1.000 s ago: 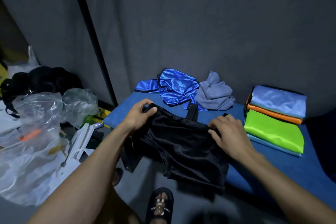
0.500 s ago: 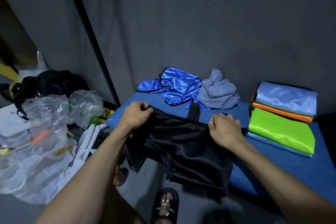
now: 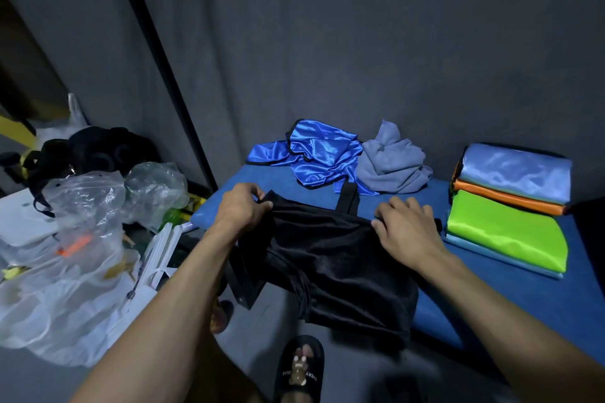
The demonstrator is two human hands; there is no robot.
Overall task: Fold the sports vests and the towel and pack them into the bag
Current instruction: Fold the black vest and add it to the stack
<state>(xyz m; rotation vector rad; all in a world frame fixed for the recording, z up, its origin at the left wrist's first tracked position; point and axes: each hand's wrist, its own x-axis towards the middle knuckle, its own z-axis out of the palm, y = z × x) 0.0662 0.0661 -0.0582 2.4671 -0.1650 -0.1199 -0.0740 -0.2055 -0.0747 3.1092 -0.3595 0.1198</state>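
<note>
A shiny black vest (image 3: pixel 330 265) lies over the front edge of the blue table (image 3: pixel 510 298) and hangs down toward the floor. My left hand (image 3: pixel 242 209) pinches its upper left corner. My right hand (image 3: pixel 406 229) grips its upper right edge with curled fingers. A black strap (image 3: pixel 347 196) sticks out behind the vest. At the back of the table lie a crumpled blue vest (image 3: pixel 317 154) and a crumpled grey towel (image 3: pixel 393 163). On the right sits a stack of folded vests: light blue (image 3: pixel 514 173) and orange (image 3: pixel 507 201) behind, green (image 3: pixel 504 232) in front.
A dark grey curtain wall (image 3: pixel 360 42) stands right behind the table. To the left are clear plastic bags (image 3: pixel 85 239), a black bundle (image 3: pixel 95 154) and white objects (image 3: pixel 163 249). My foot in a black slipper (image 3: pixel 299 370) is on the floor below.
Both hands have shifted slightly along the black vest's top edge and tightened their hold, pulling it flatter. The camera has moved a little closer; the other items are unmoved.
</note>
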